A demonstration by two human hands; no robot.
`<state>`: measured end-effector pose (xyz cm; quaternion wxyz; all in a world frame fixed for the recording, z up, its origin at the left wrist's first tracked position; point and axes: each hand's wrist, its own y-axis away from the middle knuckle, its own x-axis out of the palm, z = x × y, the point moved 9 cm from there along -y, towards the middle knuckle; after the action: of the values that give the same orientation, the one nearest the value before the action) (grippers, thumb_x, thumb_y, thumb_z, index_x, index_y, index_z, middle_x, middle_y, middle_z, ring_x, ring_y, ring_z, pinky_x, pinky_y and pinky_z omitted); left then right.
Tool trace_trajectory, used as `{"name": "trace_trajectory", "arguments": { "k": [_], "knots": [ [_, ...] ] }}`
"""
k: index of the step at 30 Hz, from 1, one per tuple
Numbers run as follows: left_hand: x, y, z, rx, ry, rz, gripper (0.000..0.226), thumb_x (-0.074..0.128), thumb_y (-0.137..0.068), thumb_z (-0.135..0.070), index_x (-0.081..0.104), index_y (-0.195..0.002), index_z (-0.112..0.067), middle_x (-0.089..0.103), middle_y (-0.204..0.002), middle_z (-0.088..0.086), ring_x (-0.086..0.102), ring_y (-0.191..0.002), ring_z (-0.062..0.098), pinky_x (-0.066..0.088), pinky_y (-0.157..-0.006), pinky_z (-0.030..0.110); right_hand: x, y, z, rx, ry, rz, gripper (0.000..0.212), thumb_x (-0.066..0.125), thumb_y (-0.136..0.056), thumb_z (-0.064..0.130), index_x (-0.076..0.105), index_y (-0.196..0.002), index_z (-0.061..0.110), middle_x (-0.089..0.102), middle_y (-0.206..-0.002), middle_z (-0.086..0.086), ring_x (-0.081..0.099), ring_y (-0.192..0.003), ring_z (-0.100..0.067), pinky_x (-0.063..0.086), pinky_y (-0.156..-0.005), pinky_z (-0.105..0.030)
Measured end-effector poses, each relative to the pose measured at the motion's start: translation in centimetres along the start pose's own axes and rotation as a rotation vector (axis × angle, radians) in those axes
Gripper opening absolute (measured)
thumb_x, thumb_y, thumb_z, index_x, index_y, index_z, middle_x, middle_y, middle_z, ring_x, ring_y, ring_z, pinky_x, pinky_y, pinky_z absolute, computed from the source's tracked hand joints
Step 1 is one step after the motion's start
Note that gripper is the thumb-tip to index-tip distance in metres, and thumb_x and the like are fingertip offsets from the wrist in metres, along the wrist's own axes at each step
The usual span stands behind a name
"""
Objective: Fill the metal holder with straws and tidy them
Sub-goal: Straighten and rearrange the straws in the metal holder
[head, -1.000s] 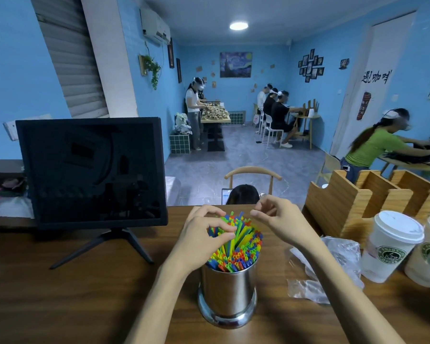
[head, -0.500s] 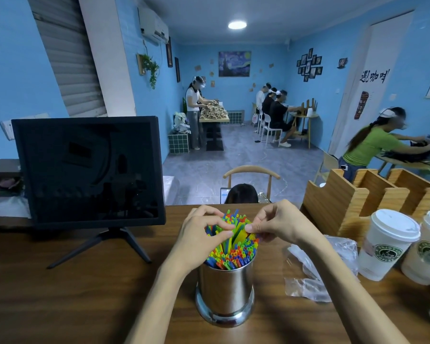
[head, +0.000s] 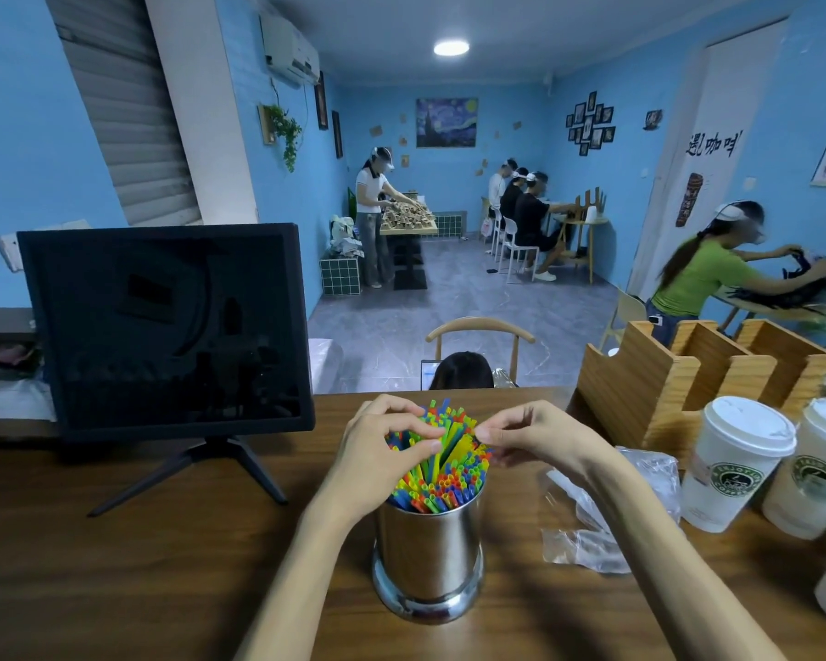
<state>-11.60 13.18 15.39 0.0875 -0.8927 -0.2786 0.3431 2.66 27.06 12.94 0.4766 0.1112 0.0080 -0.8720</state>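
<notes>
Standing on: metal holder (head: 428, 551) is sitting upright on the wooden desk (head: 115, 565), in the near middle, between the two forearms.
Straws: coloured straws (head: 442, 474) are packing the holder, their open ends showing above the rim; the back ones are rising higher and leaning toward the far side.
Left hand: left hand (head: 382, 458) is curling over the left side of the bundle, thumb and fingers (head: 404, 424) closing round the straw tops.
Right hand: right hand (head: 540, 438) is reaching in from the right, its fingers bent and pinching the tips of the straws at the bundle's upper right edge.
Beside the holder: crumpled clear plastic bag (head: 606, 512) is lying on the desk just right of it, under the right forearm.
Further right: two lidded paper cups (head: 735, 465) are standing near the desk's right edge, with a wooden organizer (head: 687, 369) behind them.
Left: dark monitor (head: 163, 326) is standing on its tripod foot, well apart from the holder.
Beyond the desk: several people are working at tables in a blue-walled room.
</notes>
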Motion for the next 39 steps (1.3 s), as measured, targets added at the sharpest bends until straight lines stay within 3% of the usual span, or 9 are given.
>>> {"name": "trace_trajectory", "arguments": {
  "k": [3,8,12,20,23,26,32,39],
  "knots": [
    [0.1,0.0,0.1,-0.01,0.013,-0.003,0.017,0.08,-0.084,-0.032,0.074,-0.088,-0.048,0.057,-0.114,-0.024,0.051,-0.117,0.002,0.049,-0.095,0.026,-0.2,-0.3,-0.3,-0.018,0.028,-0.007,0.034,0.079,-0.076,0.038,0.082,-0.098,0.013,0.079,-0.1,-0.012,0.071,-0.088,-0.02,0.06,-0.085,-0.033],
    [0.2,0.1,0.3,-0.029,0.029,0.0,0.017,0.08,-0.084,-0.033,0.074,-0.088,-0.048,0.057,-0.114,-0.025,0.051,-0.117,0.002,0.053,-0.098,0.034,-0.4,-0.5,-1.2,0.003,-0.081,-0.045,0.039,0.082,-0.074,0.033,0.08,-0.102,0.006,0.077,-0.102,-0.018,0.068,-0.084,-0.02,0.058,-0.072,-0.024],
    [0.2,0.1,0.3,-0.024,0.034,-0.008,0.017,0.08,-0.084,-0.032,0.075,-0.089,-0.047,0.058,-0.115,-0.025,0.051,-0.118,0.003,0.052,-0.099,0.036,-0.2,-0.7,-1.5,0.012,-0.117,-0.061,0.034,0.082,-0.081,0.027,0.076,-0.101,0.0,0.077,-0.1,-0.017,0.07,-0.085,-0.02,0.059,-0.077,-0.029],
    [0.2,0.1,0.6,-0.027,0.047,-0.018,0.017,0.08,-0.084,-0.032,0.075,-0.089,-0.047,0.059,-0.115,-0.024,0.051,-0.118,0.004,0.052,-0.099,0.04,0.5,-0.6,-2.7,0.031,-0.243,-0.057,0.045,0.078,-0.083,0.03,0.072,-0.104,-0.009,0.073,-0.085,-0.009,0.063,-0.082,-0.019,0.058,-0.073,-0.023],
    [0.3,0.1,0.7,-0.026,0.045,-0.019,0.015,0.08,-0.085,-0.032,0.076,-0.09,-0.046,0.059,-0.115,-0.024,0.051,-0.118,0.004,0.051,-0.099,0.037,0.1,-0.6,-2.7,0.015,-0.214,-0.077,0.035,0.077,-0.088,0.026,0.076,-0.104,-0.004,0.077,-0.097,-0.013,0.068,-0.087,-0.019,0.06,-0.079,-0.026],
    [0.2,0.1,0.7,-0.025,0.041,-0.021,0.016,0.08,-0.085,-0.033,0.075,-0.089,-0.047,0.059,-0.115,-0.024,0.051,-0.118,0.003,0.051,-0.098,0.035,-0.2,-0.2,-2.3,0.003,-0.206,-0.103,0.032,0.08,-0.084,0.024,0.078,-0.1,-0.003,0.077,-0.101,-0.017,0.07,-0.087,-0.018,0.06,-0.076,-0.025],
    [0.2,0.1,0.5,-0.029,0.03,-0.013,0.015,0.079,-0.086,-0.031,0.075,-0.091,-0.044,0.058,-0.117,-0.022,0.051,-0.118,0.005,0.05,-0.095,0.027,-1.1,0.3,0.0,-0.123,0.018,-0.238,0.015,0.082,-0.083,0.019,0.081,-0.088,0.005,0.079,-0.087,-0.012,0.076,-0.09,-0.029,0.063,-0.077,-0.033],
    [0.2,0.3,0.3,-0.019,0.024,-0.016,0.017,0.079,-0.086,-0.032,0.074,-0.092,-0.048,0.056,-0.117,-0.024,0.05,-0.119,0.004,0.051,-0.098,0.034,-2.3,1.2,3.7,-0.198,0.144,-0.376,0.006,0.081,-0.084,0.012,0.079,-0.079,0.01,0.078,-0.075,-0.007,0.076,-0.073,-0.02,0.064,-0.082,-0.043]
  ]
}}
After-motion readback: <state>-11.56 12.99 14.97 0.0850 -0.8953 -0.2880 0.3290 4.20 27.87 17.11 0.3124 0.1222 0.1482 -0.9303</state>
